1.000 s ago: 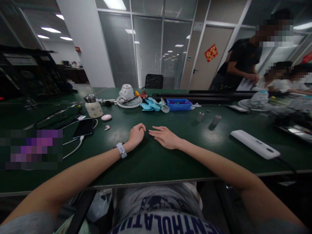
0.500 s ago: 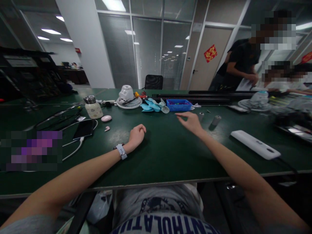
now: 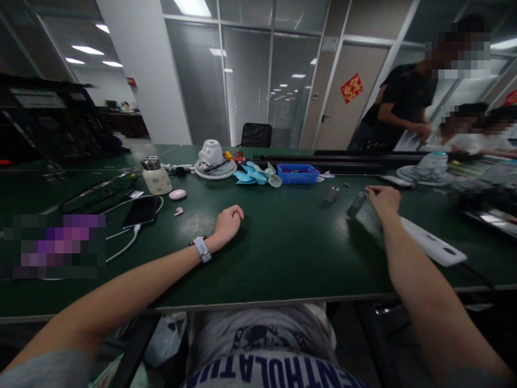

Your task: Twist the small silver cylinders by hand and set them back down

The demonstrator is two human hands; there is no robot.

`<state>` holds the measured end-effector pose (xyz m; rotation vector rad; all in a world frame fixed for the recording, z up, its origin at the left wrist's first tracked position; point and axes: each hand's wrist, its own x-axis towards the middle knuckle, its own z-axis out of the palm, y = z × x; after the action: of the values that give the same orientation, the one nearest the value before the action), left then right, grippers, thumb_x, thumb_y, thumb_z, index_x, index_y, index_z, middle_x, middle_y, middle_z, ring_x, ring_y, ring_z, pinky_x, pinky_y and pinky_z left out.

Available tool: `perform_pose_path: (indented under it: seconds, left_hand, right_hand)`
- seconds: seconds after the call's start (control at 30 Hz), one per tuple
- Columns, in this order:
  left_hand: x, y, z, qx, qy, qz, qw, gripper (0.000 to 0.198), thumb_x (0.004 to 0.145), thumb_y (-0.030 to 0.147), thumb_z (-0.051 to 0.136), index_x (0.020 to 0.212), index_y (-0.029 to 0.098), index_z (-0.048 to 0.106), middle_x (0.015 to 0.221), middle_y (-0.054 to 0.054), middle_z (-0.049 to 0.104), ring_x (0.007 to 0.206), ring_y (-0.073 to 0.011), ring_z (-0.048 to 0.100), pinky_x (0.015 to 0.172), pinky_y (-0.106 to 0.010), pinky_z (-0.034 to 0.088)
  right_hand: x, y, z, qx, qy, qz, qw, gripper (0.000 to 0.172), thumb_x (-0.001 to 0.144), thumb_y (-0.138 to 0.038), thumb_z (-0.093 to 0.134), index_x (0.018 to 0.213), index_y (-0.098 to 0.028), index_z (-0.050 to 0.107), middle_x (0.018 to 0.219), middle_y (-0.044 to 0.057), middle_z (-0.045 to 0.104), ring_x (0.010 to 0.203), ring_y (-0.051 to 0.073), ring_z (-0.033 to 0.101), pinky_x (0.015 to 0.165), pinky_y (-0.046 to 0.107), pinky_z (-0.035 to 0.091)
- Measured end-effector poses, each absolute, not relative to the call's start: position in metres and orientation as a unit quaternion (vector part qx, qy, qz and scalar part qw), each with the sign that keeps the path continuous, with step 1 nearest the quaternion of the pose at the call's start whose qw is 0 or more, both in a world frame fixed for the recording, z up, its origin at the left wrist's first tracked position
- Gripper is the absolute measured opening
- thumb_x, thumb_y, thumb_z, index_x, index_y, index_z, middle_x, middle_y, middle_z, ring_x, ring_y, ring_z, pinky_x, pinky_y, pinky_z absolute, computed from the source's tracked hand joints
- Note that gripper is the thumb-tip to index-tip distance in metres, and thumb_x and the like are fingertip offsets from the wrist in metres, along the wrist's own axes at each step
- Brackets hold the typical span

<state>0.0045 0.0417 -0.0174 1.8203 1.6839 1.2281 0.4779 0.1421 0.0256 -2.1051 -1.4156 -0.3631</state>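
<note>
My left hand [image 3: 229, 223] rests on the green table [image 3: 266, 253] with its fingers curled in loosely; nothing shows in it. Over to the right, my right hand [image 3: 385, 201] is at the top of a small grey metal cylinder [image 3: 358, 201]. Its thumb and forefinger are brought together in a pinch; whatever is between the tips is too small to make out, and I cannot tell whether they touch the cylinder. A second metal cylinder [image 3: 333, 194] stands upright just left of the first.
Behind are a white fan body [image 3: 210, 153], blue fan blades [image 3: 251, 174] and a blue basket [image 3: 298, 174]. A white power strip [image 3: 434, 242] lies by my right forearm. On the left are a bottle [image 3: 155, 179], a pink case [image 3: 177, 194], an earbud [image 3: 178, 212] and a phone [image 3: 141, 212].
My right hand has moved right, from in front of the blue basket to the nearer cylinder, leaving the other cylinder uncovered. My left hand has stayed in place.
</note>
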Motion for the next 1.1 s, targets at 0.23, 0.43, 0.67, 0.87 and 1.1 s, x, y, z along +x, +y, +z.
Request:
perform_pose_path:
  seconds: [0.23, 0.43, 0.67, 0.87, 1.1]
  left_hand:
    - [0.004, 0.042, -0.018, 0.65, 0.597, 0.432, 0.183, 0.021, 0.073, 0.014, 0.037, 0.065, 0.021, 0.056, 0.054, 0.003, 0.052, 0.055, -0.0146, 0.049, 0.056, -0.025, 0.032]
    - [0.004, 0.042, -0.019, 0.655, 0.594, 0.43, 0.182, 0.021, 0.072, 0.014, 0.037, 0.064, 0.021, 0.055, 0.054, 0.003, 0.052, 0.055, -0.015, 0.049, 0.056, -0.026, 0.032]
    - [0.004, 0.043, -0.019, 0.659, 0.591, 0.428, 0.183, 0.022, 0.072, 0.013, 0.037, 0.064, 0.021, 0.056, 0.054, 0.003, 0.052, 0.055, -0.015, 0.05, 0.056, -0.026, 0.033]
    - [0.006, 0.043, -0.018, 0.662, 0.59, 0.427, 0.174, 0.022, 0.072, 0.012, 0.037, 0.062, 0.02, 0.055, 0.055, 0.002, 0.053, 0.057, -0.0149, 0.05, 0.057, -0.026, 0.033]
    - [0.007, 0.038, -0.014, 0.66, 0.592, 0.423, 0.185, 0.023, 0.074, 0.011, 0.037, 0.063, 0.02, 0.055, 0.056, 0.002, 0.054, 0.057, -0.015, 0.051, 0.057, -0.026, 0.033]
  right_hand:
    - [0.475, 0.149, 0.024, -0.79, -0.536, -0.131, 0.269, 0.03, 0.089, -0.026, 0.057, 0.112, -0.016, 0.073, 0.106, 0.017, 0.071, 0.086, 0.024, 0.062, 0.071, 0.033, 0.037]
    - [0.477, 0.15, 0.022, -0.783, -0.546, -0.131, 0.267, 0.03, 0.086, -0.024, 0.059, 0.111, -0.015, 0.074, 0.104, 0.022, 0.07, 0.082, 0.025, 0.061, 0.069, 0.035, 0.035]
    - [0.471, 0.154, 0.017, -0.746, -0.578, -0.18, 0.277, 0.033, 0.087, -0.027, 0.058, 0.112, -0.012, 0.072, 0.116, 0.026, 0.064, 0.101, 0.029, 0.06, 0.08, 0.04, 0.039]
    - [0.418, 0.171, 0.004, -0.638, -0.689, -0.178, 0.294, 0.053, 0.088, -0.044, 0.055, 0.129, -0.011, 0.059, 0.124, 0.02, 0.061, 0.111, 0.029, 0.057, 0.093, 0.04, 0.042]
    - [0.408, 0.18, -0.01, -0.664, -0.681, -0.137, 0.276, 0.049, 0.083, -0.032, 0.059, 0.128, -0.012, 0.057, 0.112, 0.018, 0.065, 0.1, 0.03, 0.061, 0.086, 0.041, 0.047]
